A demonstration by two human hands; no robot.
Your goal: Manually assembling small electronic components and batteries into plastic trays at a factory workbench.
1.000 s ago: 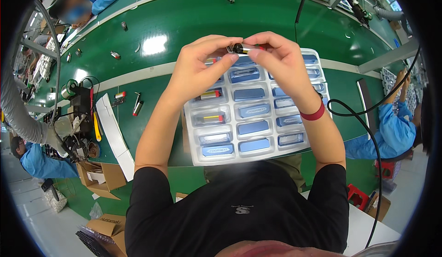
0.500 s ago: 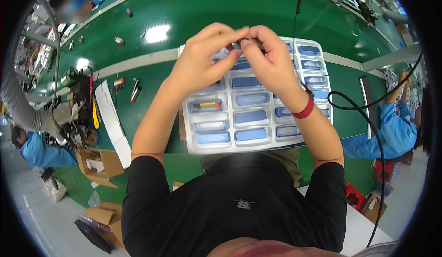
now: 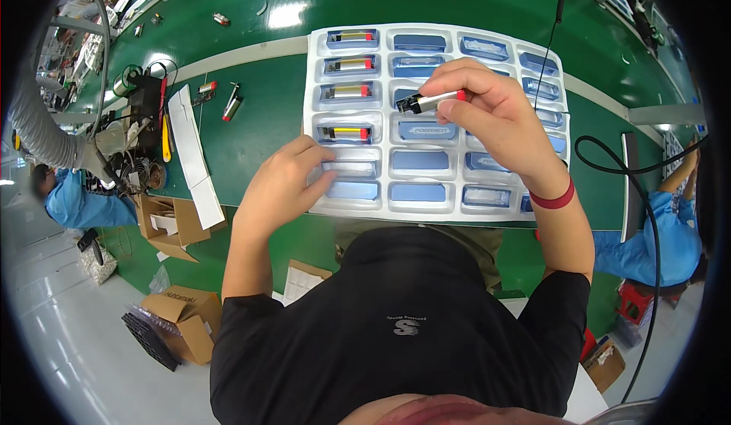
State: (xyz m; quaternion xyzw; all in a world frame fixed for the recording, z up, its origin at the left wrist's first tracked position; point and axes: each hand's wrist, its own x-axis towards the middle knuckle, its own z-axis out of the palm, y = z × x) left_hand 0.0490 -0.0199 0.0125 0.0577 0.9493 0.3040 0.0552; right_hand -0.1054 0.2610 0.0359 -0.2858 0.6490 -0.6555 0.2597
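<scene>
Pinched in my right hand (image 3: 495, 109), above the tray's second column, is a small battery assembly (image 3: 431, 103): a silver cylinder with a black end and a red end. My left hand (image 3: 285, 181) rests at the tray's left edge. Its thumb and fingers are apart around the left end of a pale blue clear casing (image 3: 356, 168). The white moulded tray (image 3: 384, 105) holds rows of blue casings. Higher in its left column, several casings contain similar assemblies, one with a yellow band (image 3: 344, 133) just above my left fingers. My right hand covers part of the middle columns.
Left of the tray lie a white strip (image 3: 190, 151), a yellow-handled tool (image 3: 166, 140) and a loose battery piece (image 3: 232, 105). A grey duct hose (image 3: 46, 132) stands farther left. A black cable (image 3: 601, 166) loops at right. Blue-clad people sit on both sides.
My hands, earlier together over the tray's far part, have parted. The left came down to the tray's left edge; the right moved right and nearer, its battery assembly now plainly visible. The view shifted.
</scene>
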